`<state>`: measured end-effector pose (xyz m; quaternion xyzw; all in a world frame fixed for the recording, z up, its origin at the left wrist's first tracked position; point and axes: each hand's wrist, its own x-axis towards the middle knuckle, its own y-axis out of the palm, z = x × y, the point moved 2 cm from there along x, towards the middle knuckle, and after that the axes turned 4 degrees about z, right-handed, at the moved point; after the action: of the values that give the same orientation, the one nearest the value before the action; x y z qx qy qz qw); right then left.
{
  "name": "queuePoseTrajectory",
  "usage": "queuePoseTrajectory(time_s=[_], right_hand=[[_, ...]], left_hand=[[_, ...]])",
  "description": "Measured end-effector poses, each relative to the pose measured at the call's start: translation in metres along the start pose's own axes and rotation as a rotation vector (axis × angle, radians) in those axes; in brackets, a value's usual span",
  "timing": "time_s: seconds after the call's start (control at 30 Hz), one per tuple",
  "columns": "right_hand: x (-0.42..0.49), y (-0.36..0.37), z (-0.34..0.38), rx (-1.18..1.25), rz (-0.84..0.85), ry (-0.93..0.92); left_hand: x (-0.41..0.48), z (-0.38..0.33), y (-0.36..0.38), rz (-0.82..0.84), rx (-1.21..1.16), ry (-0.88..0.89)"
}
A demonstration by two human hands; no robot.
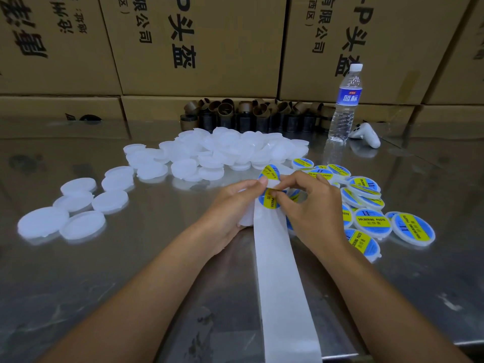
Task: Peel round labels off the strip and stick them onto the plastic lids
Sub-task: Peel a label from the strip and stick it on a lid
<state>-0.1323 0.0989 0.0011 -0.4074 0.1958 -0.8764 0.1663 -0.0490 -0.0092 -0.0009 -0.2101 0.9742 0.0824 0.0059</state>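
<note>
Right hand (314,210) pinches round blue-yellow label (267,201) edge; left hand (230,205) grips white backing strip (282,284). Label likely flimsy, sticky: hold rim only.

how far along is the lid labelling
Done: a cluster of labelled lids lies at the right. In hand: the left hand holds the strip while the right hand pinches a label on it. Left: the bigger pile of blank lids behind and to the left, so most remains.

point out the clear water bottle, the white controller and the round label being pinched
clear plastic water bottle (349,96): head view, blue wrapper
white plastic controller (366,135): head view, middle of body
round blue and yellow label (269,203): head view, yellow band
</note>
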Motion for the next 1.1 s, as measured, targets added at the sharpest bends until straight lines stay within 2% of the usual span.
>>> queuePoseTrajectory(time_s=[0.17, 0.33, 0.43, 0.57, 0.63, 0.83, 0.9, 1.0, 1.1], right_hand=[[0.000, 0.003, 0.003, 0.019, 0.091, -0.067], [0.001, 0.003, 0.008, 0.286, 0.164, 0.113], [0.004, 0.001, 0.006, 0.423, 0.101, 0.170], [0.009, -0.004, 0.000, 0.586, -0.111, 0.274], [0.010, -0.008, -0.001, 0.591, -0.164, 0.291], [0.008, -0.006, 0.007, 0.579, -0.024, 0.152], [0.007, -0.006, 0.008, 0.575, -0.002, 0.146], [0.008, -0.006, 0.009, 0.592, 0.001, 0.156], [0.008, -0.007, 0.009, 0.632, 0.001, 0.129]], left_hand=[[0.001, -0.001, -0.004, -0.118, -0.006, 0.017], [0.001, -0.001, -0.004, -0.201, 0.059, 0.041], [0.002, 0.000, -0.005, -0.249, 0.042, 0.027], [0.004, 0.002, -0.006, -0.255, 0.012, 0.041], [0.004, 0.003, -0.008, -0.280, -0.017, 0.055], [0.010, -0.002, -0.020, -0.448, -0.134, 0.103], [0.010, -0.005, -0.020, -0.421, -0.266, 0.100], [0.006, -0.009, -0.015, -0.208, -0.514, 0.077], [0.003, -0.009, -0.009, -0.056, -0.602, 0.056]])
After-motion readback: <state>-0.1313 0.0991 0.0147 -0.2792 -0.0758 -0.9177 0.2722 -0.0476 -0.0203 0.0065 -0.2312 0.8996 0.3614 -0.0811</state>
